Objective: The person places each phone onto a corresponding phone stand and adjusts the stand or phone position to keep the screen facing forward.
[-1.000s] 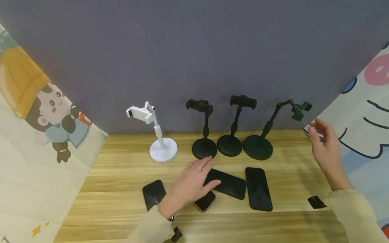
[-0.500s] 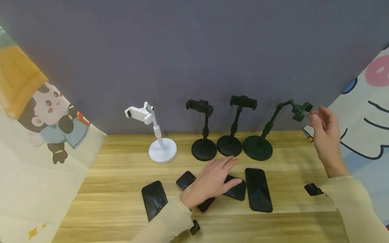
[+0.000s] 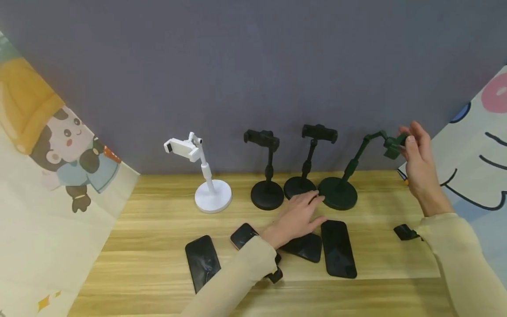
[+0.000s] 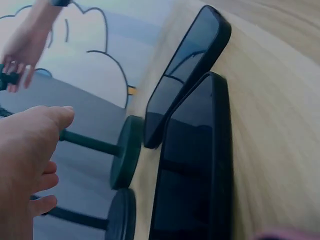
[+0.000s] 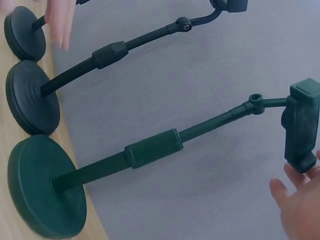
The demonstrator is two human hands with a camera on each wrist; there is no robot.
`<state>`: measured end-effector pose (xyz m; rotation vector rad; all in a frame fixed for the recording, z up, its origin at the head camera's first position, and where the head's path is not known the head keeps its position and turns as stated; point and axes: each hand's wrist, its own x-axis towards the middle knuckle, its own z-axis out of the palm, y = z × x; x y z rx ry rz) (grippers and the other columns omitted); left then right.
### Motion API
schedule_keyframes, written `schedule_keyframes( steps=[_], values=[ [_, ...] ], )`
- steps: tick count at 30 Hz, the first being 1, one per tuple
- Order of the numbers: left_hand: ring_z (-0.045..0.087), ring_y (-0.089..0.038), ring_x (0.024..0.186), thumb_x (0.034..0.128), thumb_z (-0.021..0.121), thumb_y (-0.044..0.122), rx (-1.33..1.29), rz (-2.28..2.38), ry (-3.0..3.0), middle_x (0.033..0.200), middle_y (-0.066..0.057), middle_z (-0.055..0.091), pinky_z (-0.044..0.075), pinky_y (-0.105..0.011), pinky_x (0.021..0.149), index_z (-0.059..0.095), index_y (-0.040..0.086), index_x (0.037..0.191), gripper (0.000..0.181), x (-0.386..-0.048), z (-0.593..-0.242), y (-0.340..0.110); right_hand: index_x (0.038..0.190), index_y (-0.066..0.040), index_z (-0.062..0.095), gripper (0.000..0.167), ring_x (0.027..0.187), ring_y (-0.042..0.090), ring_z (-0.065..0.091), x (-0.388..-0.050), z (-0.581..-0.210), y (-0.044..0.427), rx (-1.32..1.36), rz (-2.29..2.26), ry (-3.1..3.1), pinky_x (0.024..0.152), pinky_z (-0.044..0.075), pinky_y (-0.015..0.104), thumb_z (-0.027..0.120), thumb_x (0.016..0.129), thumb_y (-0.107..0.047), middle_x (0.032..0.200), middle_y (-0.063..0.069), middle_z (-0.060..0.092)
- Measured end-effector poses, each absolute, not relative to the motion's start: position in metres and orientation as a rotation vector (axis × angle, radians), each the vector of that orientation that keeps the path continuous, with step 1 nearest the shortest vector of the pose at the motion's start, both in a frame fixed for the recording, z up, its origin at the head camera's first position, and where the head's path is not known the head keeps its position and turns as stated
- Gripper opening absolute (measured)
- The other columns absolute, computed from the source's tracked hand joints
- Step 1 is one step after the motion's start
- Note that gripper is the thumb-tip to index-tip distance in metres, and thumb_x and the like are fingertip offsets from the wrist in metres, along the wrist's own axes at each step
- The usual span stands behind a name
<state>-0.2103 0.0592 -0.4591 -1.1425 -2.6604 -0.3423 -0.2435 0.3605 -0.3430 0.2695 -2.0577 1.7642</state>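
The right hand (image 3: 421, 169) is raised at the clamp (image 5: 301, 125) of the green stand (image 3: 350, 168), fingertips at the clamp's lower end; whether they grip it cannot be told. The left hand (image 3: 295, 220), relaxed with fingers loosely extended, reaches obliquely over the phones (image 3: 338, 248), near the green stand's base. The wooden table (image 3: 380, 255) bears, behind the phones, the green stand at right, two black stands (image 3: 267, 195) and a white stand (image 3: 213, 197).

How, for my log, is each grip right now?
Left-hand grip: open, holding nothing.
Right-hand grip: at the green clamp; cannot tell whether it's holding it.
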Motion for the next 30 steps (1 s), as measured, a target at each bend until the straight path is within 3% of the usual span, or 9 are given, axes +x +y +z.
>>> schedule_keyframes(
  steps=[10, 14, 17, 19, 22, 30],
  values=[
    [0.032, -0.011, 0.152, 0.1058, 0.042, 0.06, -1.155, -0.112, -2.857, 0.166, 0.004, 0.033, 0.03, -0.029, 0.122, 0.039, 0.027, 0.16, 0.063, -0.229, -0.474, 0.112, 0.156, -0.012, 0.041, 0.047, 0.135, 0.009, 0.043, -0.25, -0.345, 0.355, 0.243, 1.813, -1.931, 0.104, 0.03, 0.014, 0.037, 0.113, -0.03, 0.137, -0.009, 0.055],
    [0.03, -0.009, 0.152, 0.1057, 0.043, 0.06, -1.116, -0.109, -2.91, 0.167, 0.007, 0.031, 0.029, -0.029, 0.122, 0.037, 0.03, 0.16, 0.063, -0.233, -0.479, 0.124, 0.151, -0.011, 0.046, 0.042, 0.116, 0.002, 0.051, -0.252, -0.349, 0.354, 0.268, 1.885, -1.851, 0.091, 0.035, 0.013, 0.038, 0.112, -0.026, 0.13, -0.006, 0.061],
    [0.029, -0.008, 0.153, 0.1058, 0.042, 0.061, -1.113, -0.118, -2.946, 0.168, 0.009, 0.029, 0.028, -0.029, 0.123, 0.036, 0.033, 0.161, 0.061, -0.234, -0.483, 0.13, 0.143, -0.006, 0.051, 0.036, 0.106, 0.005, 0.056, -0.254, -0.353, 0.353, 0.34, 1.981, -1.723, 0.087, 0.042, 0.013, 0.039, 0.112, -0.019, 0.124, 0.002, 0.063],
    [0.029, -0.007, 0.153, 0.106, 0.041, 0.061, -1.121, -0.111, -2.955, 0.168, 0.011, 0.029, 0.027, -0.028, 0.123, 0.036, 0.035, 0.16, 0.06, -0.234, -0.484, 0.133, 0.139, -0.002, 0.052, 0.033, 0.111, 0.011, 0.06, -0.256, -0.355, 0.353, 0.404, 2.053, -1.627, 0.094, 0.045, 0.017, 0.038, 0.112, -0.015, 0.121, 0.008, 0.062],
    [0.029, -0.006, 0.153, 0.1059, 0.041, 0.061, -1.121, -0.105, -2.961, 0.167, 0.012, 0.029, 0.027, -0.028, 0.123, 0.038, 0.037, 0.159, 0.059, -0.233, -0.485, 0.136, 0.134, 0.001, 0.054, 0.031, 0.106, 0.015, 0.063, -0.257, -0.357, 0.351, 0.447, 2.099, -1.532, 0.098, 0.045, 0.02, 0.038, 0.111, -0.012, 0.119, 0.012, 0.062],
    [0.027, -0.003, 0.152, 0.1053, 0.038, 0.064, -1.076, -0.064, -3.019, 0.167, 0.016, 0.027, 0.025, -0.027, 0.124, 0.034, 0.038, 0.161, 0.061, -0.237, -0.489, 0.142, 0.133, 0.002, 0.051, 0.029, 0.098, 0.018, 0.064, -0.258, -0.357, 0.346, 0.462, 2.179, -1.439, 0.1, 0.047, 0.021, 0.036, 0.111, -0.01, 0.119, 0.016, 0.056]
  ],
)
